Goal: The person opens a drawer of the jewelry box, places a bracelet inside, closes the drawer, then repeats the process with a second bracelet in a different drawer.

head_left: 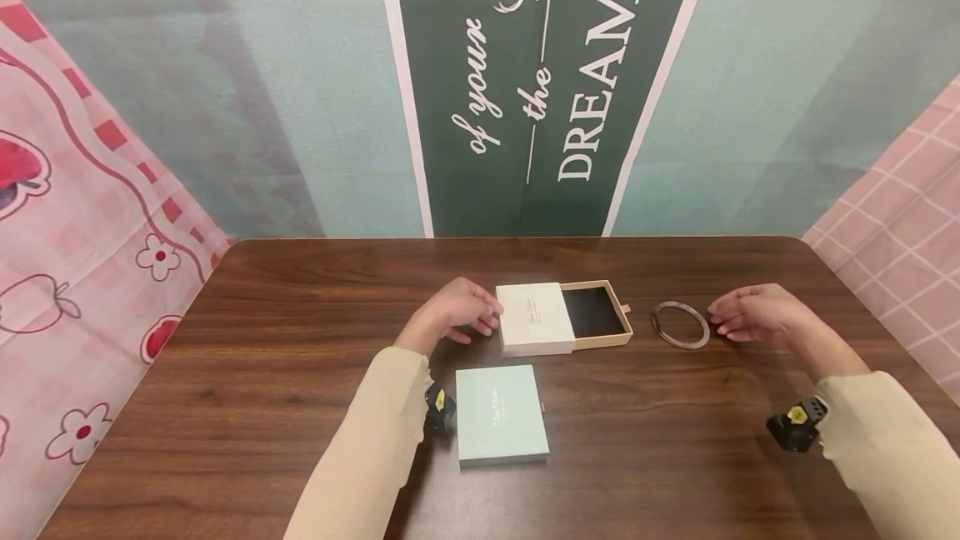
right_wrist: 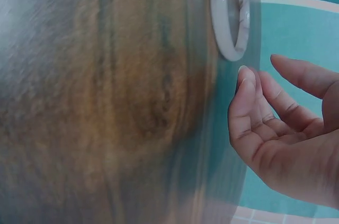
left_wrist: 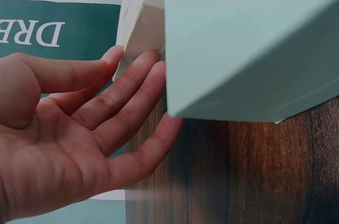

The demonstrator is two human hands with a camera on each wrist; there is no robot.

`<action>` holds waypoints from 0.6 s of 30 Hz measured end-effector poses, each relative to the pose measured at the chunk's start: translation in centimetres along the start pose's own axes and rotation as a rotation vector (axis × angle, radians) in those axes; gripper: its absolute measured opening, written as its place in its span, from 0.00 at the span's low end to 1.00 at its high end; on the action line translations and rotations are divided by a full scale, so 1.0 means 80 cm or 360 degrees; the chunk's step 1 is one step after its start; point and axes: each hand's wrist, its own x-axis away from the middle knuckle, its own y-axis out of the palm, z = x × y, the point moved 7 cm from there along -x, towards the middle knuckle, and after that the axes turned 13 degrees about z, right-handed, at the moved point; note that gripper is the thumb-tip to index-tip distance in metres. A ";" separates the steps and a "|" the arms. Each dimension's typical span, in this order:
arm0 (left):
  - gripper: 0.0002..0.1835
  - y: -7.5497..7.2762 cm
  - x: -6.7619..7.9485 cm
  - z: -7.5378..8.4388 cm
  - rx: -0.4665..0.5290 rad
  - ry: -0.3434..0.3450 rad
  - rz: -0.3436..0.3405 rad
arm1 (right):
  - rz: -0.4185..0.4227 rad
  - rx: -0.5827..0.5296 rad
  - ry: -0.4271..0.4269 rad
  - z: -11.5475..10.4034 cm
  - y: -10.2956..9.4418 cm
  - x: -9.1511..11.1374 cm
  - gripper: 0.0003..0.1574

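A white drawer-style box (head_left: 534, 319) lies on the table, its black-lined tray (head_left: 595, 312) pulled out to the right. My left hand (head_left: 467, 309) is at the box's left side; the left wrist view shows its fingertips right at the box wall (left_wrist: 145, 28), with the fingers loosely bent. To the right of the tray, a pale, marbled bangle (head_left: 681, 325) lies flat. Just right of the bangle is my right hand (head_left: 756, 312), fingers slightly bent and apart from the ring (right_wrist: 225, 17) in the right wrist view, holding nothing.
A closed mint-green box (head_left: 501, 413) with a small tab on its right side lies nearer me, beside my left wrist. Brown wood-grain table (head_left: 645, 457) runs back to a teal cloth backdrop (head_left: 337, 90) with lettering. Pink patterned cloths hang on both sides.
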 end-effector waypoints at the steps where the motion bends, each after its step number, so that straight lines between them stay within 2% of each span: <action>1: 0.07 0.000 0.000 0.000 0.0000 0.0001 -0.0001 | -0.0002 -0.0002 0.0002 0.002 0.000 0.000 0.10; 9: 0.07 0.000 0.000 0.000 0.0005 -0.0001 -0.0001 | -0.0001 -0.0011 -0.0007 0.011 0.001 -0.004 0.11; 14: 0.08 0.000 0.000 0.000 0.0006 -0.0003 0.0002 | 0.0039 0.0047 -0.0021 0.013 0.004 -0.004 0.13; 18: 0.08 0.000 -0.001 0.000 -0.0003 0.0005 0.0007 | 0.0082 0.0119 -0.0045 0.013 0.006 -0.005 0.10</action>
